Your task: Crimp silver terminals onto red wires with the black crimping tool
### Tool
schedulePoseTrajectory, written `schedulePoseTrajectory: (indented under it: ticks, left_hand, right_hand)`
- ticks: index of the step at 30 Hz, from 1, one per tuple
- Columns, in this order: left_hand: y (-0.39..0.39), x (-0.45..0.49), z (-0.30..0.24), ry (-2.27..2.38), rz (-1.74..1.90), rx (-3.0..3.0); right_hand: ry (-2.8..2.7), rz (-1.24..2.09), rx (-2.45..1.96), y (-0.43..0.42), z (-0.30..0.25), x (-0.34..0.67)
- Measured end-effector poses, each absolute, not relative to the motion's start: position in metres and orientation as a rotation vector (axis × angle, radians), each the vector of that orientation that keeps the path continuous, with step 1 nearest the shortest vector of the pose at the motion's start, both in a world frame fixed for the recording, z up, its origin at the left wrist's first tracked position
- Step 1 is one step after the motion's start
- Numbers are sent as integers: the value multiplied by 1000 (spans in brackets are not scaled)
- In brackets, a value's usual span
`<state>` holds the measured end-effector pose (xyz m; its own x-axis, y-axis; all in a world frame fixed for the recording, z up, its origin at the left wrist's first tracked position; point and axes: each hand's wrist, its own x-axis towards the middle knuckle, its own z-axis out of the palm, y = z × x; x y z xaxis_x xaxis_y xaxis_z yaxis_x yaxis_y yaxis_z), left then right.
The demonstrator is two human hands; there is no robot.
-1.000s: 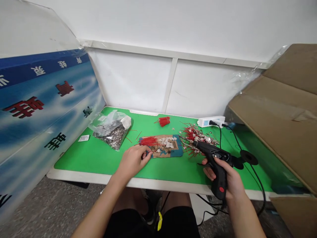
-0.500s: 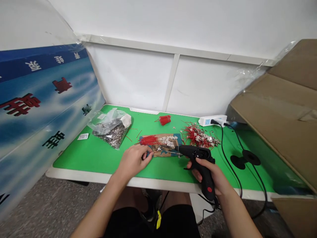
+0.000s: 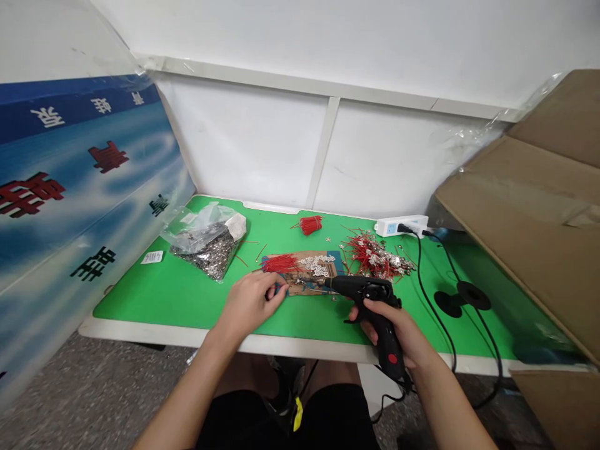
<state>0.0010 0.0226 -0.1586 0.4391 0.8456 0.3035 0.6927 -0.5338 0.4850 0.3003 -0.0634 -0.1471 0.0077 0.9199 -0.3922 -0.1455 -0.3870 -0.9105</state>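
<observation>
My left hand (image 3: pixel 255 300) is closed in a pinch at the left front of a cardboard piece (image 3: pixel 332 265). A thin red wire shows at its fingertips, mostly hidden by them. Wrapped round the grip of a black soldering gun (image 3: pixel 363 287), my right hand (image 3: pixel 389 322) points the gun left. Its thin metal tip (image 3: pixel 304 284) lies over the cardboard, close to my left fingertips. On the cardboard lie a row of red wires (image 3: pixel 280 263) and a cluster of small silvery metal pieces (image 3: pixel 321 264).
Behind the cardboard is a bundle of red wires (image 3: pixel 310 225). A heap of red wires with metal pieces (image 3: pixel 379 256) lies right. A plastic bag of metal parts (image 3: pixel 210 247) sits left. Cables run from a power strip (image 3: pixel 400 225) past a black spool (image 3: pixel 462 300).
The soldering gun has moved slightly left, bringing its tip closer to my left fingertips. My left hand stays pinched in nearly the same place. The view has shifted slightly.
</observation>
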Motion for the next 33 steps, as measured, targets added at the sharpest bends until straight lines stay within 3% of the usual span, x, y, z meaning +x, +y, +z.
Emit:
schedulePoseTrajectory:
  ticks: [33]
  left_hand:
    - [23,3,-157,1344,738,2388]
  right_hand:
    - [-895,1516,-1513,-64,-141,299]
